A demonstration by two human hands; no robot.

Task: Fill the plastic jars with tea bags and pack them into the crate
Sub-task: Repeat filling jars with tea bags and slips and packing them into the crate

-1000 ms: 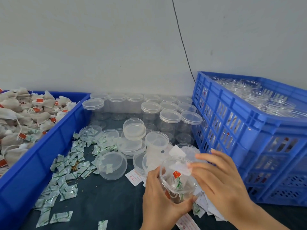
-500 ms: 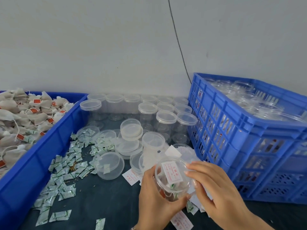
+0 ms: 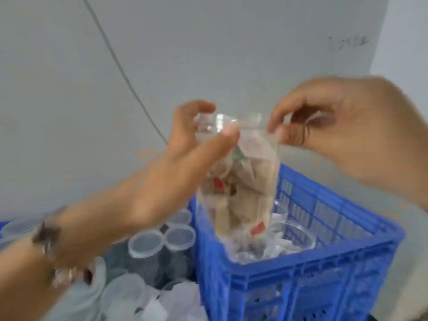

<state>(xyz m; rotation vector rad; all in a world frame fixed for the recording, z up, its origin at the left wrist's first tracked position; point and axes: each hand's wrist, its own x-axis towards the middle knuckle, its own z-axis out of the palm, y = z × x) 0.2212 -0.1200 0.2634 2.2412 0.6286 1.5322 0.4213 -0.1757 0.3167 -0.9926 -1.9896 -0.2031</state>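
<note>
Filled jar [image 3: 240, 181] now lifted off worktop, upright over crate [image 3: 301, 274], both hands' [image 3: 185, 158] [image 3: 347, 126] grip pinching its rim.

We see a clear jar [image 3: 238, 181] full of tea bags [image 3: 245, 193], held upright above the blue crate [image 3: 301, 281]. The left hand [image 3: 185, 163] and the right hand [image 3: 335, 135] each pinch its top rim. Inside the crate lie more jars [image 3: 294, 235]. Left of it, lidded jars [image 3: 159, 239] stand on the tabletop [image 3: 143, 267]. The picture is blurred.
</note>
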